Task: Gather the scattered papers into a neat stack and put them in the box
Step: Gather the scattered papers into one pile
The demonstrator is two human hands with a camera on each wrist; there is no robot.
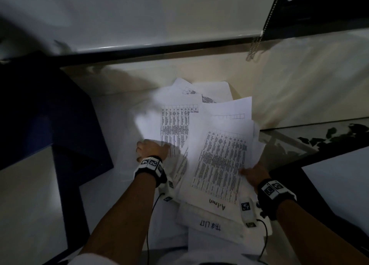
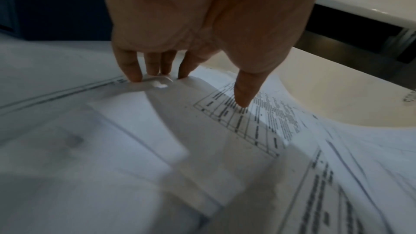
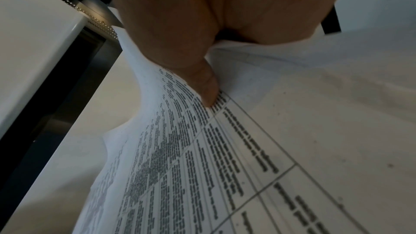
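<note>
Nearest the person, a sheet hand-lettered "TASK LIST" (image 1: 210, 225) lies flat on the white table (image 1: 127, 189), partly under the loose bundle of papers (image 1: 217, 155) that both hands hold above it; the top sheet of that bundle carries a printed table and the handwritten word "Admin" at its near end; the sheets are fanned and uneven, their corners pointing different ways, not squared into a stack

The right hand (image 1: 254, 175) grips the bundle at its right edge; in the right wrist view the thumb (image 3: 207, 88) presses down on the printed top sheet while the other fingers are hidden under the paper; the sheets curve up and away from that grip

The left hand (image 1: 151, 150) is at the bundle's left side; in the left wrist view its fingers (image 2: 130, 70) reach down, fairly straight and close together, with their tips at a bent paper edge, and the thumb (image 2: 242, 95) rests its tip on a printed sheet; whether the fingers pinch that edge cannot be told through the blur

To the left, beside the papers, stands a dark blue box (image 1: 48, 113); no paper can be seen in it; farther off, a bead chain (image 1: 254, 49) hangs from a white blind (image 1: 159, 15) behind the table
</note>
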